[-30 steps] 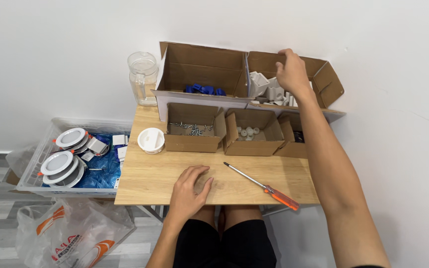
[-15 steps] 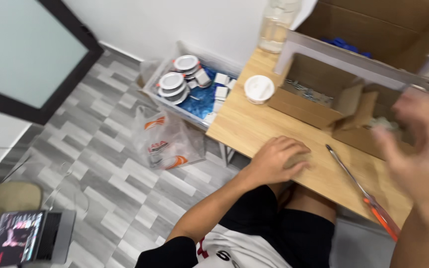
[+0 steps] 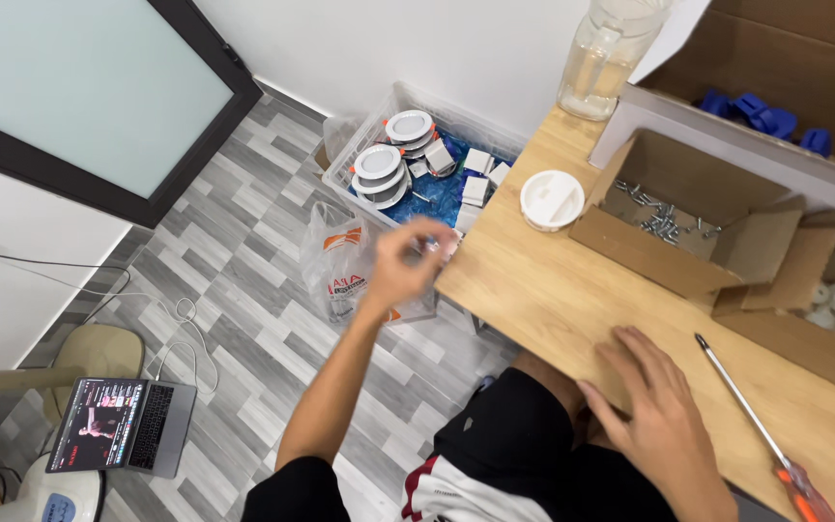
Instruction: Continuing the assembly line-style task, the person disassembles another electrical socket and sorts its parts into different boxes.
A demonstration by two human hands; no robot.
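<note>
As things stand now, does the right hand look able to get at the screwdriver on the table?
Probably yes. The right hand rests flat on the wooden table, and the screwdriver with its orange handle lies just beside it on the same surface. Nothing stands between them.

Bare tabletop (image 3: pixel 572 300) lies open between white lid (image 3: pixel 552 199), cardboard box (image 3: pixel 674 227) and screwdriver (image 3: pixel 751 420).
</note>
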